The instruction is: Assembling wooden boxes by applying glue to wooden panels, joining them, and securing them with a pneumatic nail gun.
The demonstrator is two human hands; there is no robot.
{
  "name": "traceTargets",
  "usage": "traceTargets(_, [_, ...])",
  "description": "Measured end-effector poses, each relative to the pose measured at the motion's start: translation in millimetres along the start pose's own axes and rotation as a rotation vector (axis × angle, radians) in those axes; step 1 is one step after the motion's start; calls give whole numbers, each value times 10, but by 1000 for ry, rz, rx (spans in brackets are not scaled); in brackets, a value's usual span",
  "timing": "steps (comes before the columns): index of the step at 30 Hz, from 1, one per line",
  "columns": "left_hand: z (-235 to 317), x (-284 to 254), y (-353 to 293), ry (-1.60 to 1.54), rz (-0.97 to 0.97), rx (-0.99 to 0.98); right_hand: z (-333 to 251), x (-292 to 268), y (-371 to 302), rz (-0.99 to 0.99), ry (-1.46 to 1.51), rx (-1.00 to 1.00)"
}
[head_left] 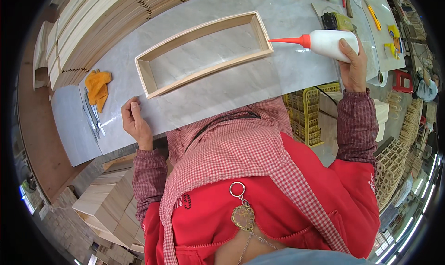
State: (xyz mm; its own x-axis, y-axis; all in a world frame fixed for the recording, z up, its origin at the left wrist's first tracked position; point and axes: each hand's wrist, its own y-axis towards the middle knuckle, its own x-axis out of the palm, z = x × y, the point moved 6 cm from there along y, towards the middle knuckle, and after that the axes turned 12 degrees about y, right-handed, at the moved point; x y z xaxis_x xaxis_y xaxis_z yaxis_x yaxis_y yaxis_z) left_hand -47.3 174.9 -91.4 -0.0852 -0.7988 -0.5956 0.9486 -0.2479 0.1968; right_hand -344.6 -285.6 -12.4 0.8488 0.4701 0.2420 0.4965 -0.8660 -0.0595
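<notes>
A rectangular wooden frame [199, 78] lies on the grey marbled tabletop, and the tabletop shows through its middle. My right hand [354, 69] is closed round a white squeeze bottle [327, 43] with a long red nozzle [289, 40]. The bottle is tipped sideways, its nozzle pointing left at the frame's right end; whether the tip touches the wood I cannot tell. My left hand [136, 122] rests at the table's front edge, below the frame's near left corner. Its fingers are curled, and what they hold, if anything, is hidden.
Stacked wooden boards [88, 28] line the back left. An orange cloth [98, 89] lies beside thin metal strips [91, 114] at the left. At the back right are a yellow-green tape measure [342, 22] and an orange pen-like tool [374, 18]. Yellow crates [307, 116] stand below the table.
</notes>
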Motion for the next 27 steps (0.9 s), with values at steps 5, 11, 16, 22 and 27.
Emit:
traceTargets(5, [-37, -8, -6, -7, 7, 4, 8, -47, -202, -2, 11, 10])
traceTargets(11, [-98, -69, -21, 98, 73, -3, 81, 418, -425, -44, 155, 60])
traceTargets(16, [-27, -56, -12, -42, 105, 8, 276, 1274, -555, -217, 126, 127])
traceTargets(22, [-68, -138, -12, -93, 99, -28, 467, 2333, -771, -420, -3, 160])
traceTargets(27, [-60, -155, 16, -105, 103, -21, 566, 2538, -775, -431, -1, 197])
